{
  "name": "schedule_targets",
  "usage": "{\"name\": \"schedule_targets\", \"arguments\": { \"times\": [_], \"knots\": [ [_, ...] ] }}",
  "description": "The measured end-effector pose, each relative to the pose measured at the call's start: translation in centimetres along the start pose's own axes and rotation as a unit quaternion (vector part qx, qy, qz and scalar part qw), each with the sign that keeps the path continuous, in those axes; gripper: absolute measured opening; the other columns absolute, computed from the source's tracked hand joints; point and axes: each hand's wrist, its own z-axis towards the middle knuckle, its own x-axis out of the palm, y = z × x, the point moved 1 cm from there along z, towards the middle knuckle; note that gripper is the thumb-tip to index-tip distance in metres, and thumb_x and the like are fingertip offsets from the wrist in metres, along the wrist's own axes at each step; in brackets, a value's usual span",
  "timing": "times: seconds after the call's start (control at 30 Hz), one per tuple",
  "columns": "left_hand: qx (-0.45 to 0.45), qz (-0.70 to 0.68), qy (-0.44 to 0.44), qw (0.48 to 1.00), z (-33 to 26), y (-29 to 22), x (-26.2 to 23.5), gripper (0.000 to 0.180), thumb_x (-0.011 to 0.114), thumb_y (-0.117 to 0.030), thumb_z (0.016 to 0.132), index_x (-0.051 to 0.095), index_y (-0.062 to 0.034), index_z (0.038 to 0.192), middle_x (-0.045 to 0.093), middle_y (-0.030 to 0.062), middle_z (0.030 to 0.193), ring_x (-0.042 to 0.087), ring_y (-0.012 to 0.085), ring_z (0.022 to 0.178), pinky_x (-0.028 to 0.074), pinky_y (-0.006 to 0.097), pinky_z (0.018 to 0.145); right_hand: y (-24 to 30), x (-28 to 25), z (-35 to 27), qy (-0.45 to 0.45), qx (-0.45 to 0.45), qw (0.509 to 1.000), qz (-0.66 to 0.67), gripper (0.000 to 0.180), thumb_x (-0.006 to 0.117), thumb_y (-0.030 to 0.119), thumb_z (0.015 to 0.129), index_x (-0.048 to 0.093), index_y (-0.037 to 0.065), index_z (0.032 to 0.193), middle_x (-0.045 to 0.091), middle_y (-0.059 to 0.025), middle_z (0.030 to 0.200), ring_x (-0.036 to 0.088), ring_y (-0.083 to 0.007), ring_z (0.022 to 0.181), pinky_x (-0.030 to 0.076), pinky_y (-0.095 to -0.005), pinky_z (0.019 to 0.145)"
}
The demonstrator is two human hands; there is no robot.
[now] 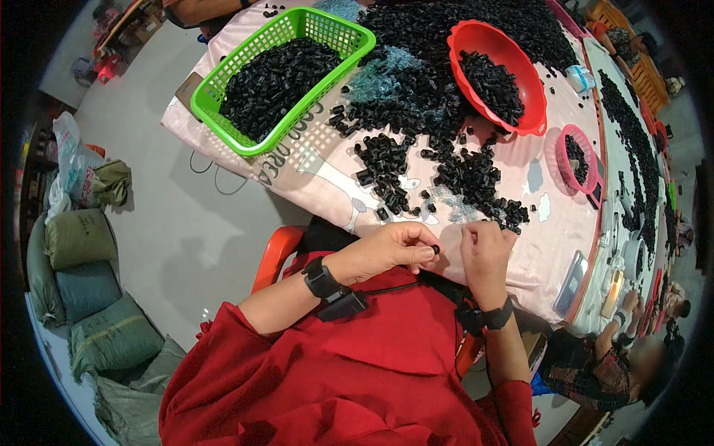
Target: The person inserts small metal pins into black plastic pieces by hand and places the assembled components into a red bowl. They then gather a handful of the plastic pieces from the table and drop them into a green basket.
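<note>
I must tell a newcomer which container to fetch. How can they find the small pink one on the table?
Start at the table's pink cloth strewn with small black parts. Pass the green basket, then the big red bowl. Just beyond it sits the pink basket: round, the smallest of the three, holding only a few parts.

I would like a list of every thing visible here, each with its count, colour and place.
small black part: one, black, pinched in the left fingertips
loose black parts: many, black, scattered on the cloth
green basket: one, green, far left on the table, full of black parts
red bowl: one, red, far centre, partly filled
pink bowl: one, pink, right
table cloth: one, pale pink
sacks: several, green-grey, floor at left
orange chair: one, under the person
left hand: holding the part
right hand: at the table edge
</note>
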Motion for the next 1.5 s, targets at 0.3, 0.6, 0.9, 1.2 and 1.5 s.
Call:
{"name": "schedule_targets", "arguments": {
  "times": [0.3, 0.6, 0.9, 1.2, 1.5],
  "knots": [
    [0.001, -0.039, -0.003, 0.999, 0.0, 0.3, 0.4, 0.026, 0.064, -0.017, 0.101, 0.064, -0.0020, 0.122, 0.068, 0.0049, 0.109, 0.065, 0.0112, 0.097, 0.054, 0.027, 0.082, 2.8, -4.0, 0.5, 0.013, 0.077, 0.988, 0.135, 0.019, 0.072, -0.003, 0.080, 0.063, 0.007, 0.093, 0.063, -0.0036, 0.083, 0.058, -0.0202, 0.076, 0.039, -0.0354, 0.082],
    [0.029, -0.018, -0.020, 0.999, -0.1, 0.1, 1.4, 0.026, 0.065, -0.014, 0.100, 0.065, -0.0017, 0.123, 0.068, 0.0042, 0.111, 0.063, 0.0096, 0.096, 0.053, 0.027, 0.086, 4.8, -5.2, 1.2, 0.058, 0.020, 0.977, 0.204, 0.026, 0.073, -0.006, 0.078, 0.065, 0.009, 0.097, 0.065, -0.0034, 0.086, 0.062, -0.0193, 0.077, 0.037, -0.0341, 0.082],
    [0.035, 0.007, -0.034, 0.999, -0.1, 0.2, 1.4, 0.024, 0.065, -0.012, 0.100, 0.065, -0.0009, 0.121, 0.068, 0.0019, 0.106, 0.062, 0.0086, 0.092, 0.052, 0.025, 0.084, 5.3, -5.5, 1.3, 0.110, 0.056, 0.974, 0.189, 0.017, 0.071, -0.002, 0.084, 0.068, 0.009, 0.098, 0.065, -0.0041, 0.087, 0.060, -0.0189, 0.076, 0.034, -0.0346, 0.082],
    [0.041, 0.032, -0.037, 0.998, 0.0, 0.5, 1.4, 0.021, 0.065, -0.011, 0.099, 0.066, 0.0016, 0.116, 0.068, 0.0041, 0.104, 0.063, 0.0097, 0.092, 0.052, 0.026, 0.084, 5.2, -4.4, 0.0, 0.099, 0.161, 0.929, 0.317, 0.013, 0.075, 0.003, 0.085, 0.070, 0.008, 0.095, 0.061, -0.0037, 0.083, 0.056, -0.0189, 0.075, 0.040, -0.0317, 0.077],
    [0.018, -0.019, -0.040, 0.999, -0.2, 1.0, 1.6, 0.024, 0.065, -0.009, 0.099, 0.065, 0.0044, 0.119, 0.069, 0.0082, 0.106, 0.067, 0.0132, 0.091, 0.056, 0.027, 0.083, 5.3, -4.2, -1.0, 0.061, 0.113, 0.962, 0.241, 0.012, 0.075, 0.002, 0.085, 0.068, 0.007, 0.092, 0.058, -0.0011, 0.081, 0.049, -0.0150, 0.071, 0.038, -0.0285, 0.072]
  ]
}}
